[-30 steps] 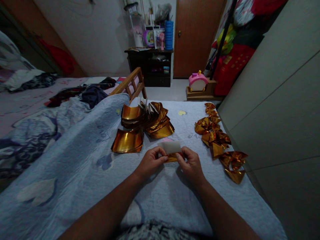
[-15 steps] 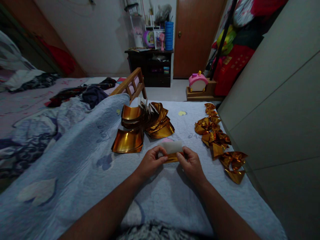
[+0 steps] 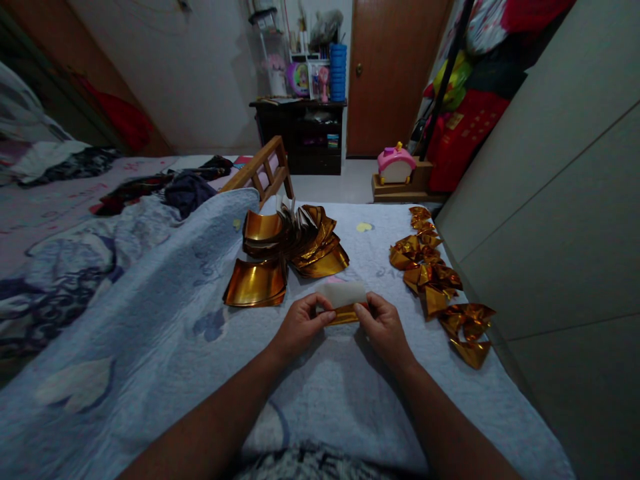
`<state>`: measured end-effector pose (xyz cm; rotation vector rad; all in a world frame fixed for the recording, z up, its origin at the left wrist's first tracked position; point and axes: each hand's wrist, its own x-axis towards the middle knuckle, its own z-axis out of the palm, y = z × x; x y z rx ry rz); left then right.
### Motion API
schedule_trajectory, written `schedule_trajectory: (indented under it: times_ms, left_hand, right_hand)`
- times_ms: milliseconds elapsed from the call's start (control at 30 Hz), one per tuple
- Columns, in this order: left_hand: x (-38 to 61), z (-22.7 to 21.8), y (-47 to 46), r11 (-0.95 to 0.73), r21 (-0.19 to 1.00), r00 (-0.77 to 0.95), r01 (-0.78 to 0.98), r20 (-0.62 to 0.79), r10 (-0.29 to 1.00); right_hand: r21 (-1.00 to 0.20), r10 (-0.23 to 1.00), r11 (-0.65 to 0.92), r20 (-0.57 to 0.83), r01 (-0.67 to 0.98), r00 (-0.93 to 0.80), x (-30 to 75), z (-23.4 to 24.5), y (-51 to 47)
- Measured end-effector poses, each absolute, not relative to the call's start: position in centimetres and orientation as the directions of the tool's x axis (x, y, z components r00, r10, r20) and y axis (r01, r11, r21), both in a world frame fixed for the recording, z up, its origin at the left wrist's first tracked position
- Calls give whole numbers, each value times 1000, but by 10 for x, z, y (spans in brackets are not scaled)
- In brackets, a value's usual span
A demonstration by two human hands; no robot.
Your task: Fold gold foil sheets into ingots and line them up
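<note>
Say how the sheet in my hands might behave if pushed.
The sheet is probably light and floppy, since it looks thin and bends over to show gold and white. Its shiny gold strip may feel slippery.

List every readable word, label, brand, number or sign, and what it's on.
Readable text: none.
Red item at right: pale marks, too blurred to read.
Round purple item on the cabinet: markings too small to read.
Held gold sheet: no lettering visible.

on the blue quilt (image 3: 340, 387) lie gold sheets (image 3: 257, 279) and folded gold pieces (image 3: 434, 275)
</note>
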<state>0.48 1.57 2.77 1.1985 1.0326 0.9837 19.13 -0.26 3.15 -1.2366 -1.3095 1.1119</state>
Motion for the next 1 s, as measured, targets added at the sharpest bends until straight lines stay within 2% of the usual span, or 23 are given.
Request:
schedule_trajectory:
  times_ms: [467,1000]
  left_hand:
    - [1,26,15,56,998,195,37,-62,979]
    - [1,25,15,60,998,221,9,-61,973]
  right_hand:
    - [-998,999,38,37,57,-21,192,29,-1]
    - [-999,999,1,0,34,-49,193,31,-1]
